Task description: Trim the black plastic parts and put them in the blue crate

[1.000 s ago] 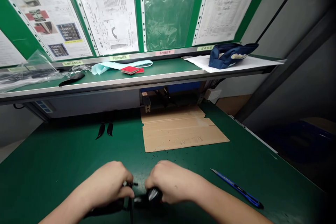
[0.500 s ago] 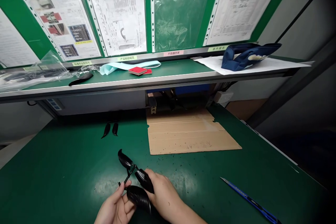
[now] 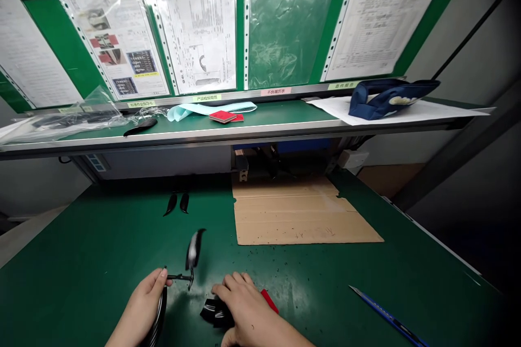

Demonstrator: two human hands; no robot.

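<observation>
My left hand (image 3: 140,303) pinches the thin stem of a black plastic sprue (image 3: 179,277). On the sprue's far end stands a curved, pointed black piece (image 3: 194,250), blurred by motion. Another ribbed black piece (image 3: 158,325) hangs below my left fingers, partly hidden by the hand. To the right, my right hand (image 3: 248,303) is curled palm-down over glossy black curved pieces (image 3: 215,312) low over the green table. Its palm hides much of them, and I cannot tell whether they rest on the table. A red edge (image 3: 269,301) shows beside that hand.
A blue craft knife (image 3: 386,314) lies at right. Flat cardboard (image 3: 301,222) lies at the back middle, and two small black curved pieces (image 3: 177,204) at back left. Dark crumbs dot the table (image 3: 81,260). Above runs a shelf (image 3: 285,114) with red pads (image 3: 223,116).
My hands have moved apart. My right hand has left the sprue with a black piece and gone down to the right; my left hand has moved left, still holding the sprue.
</observation>
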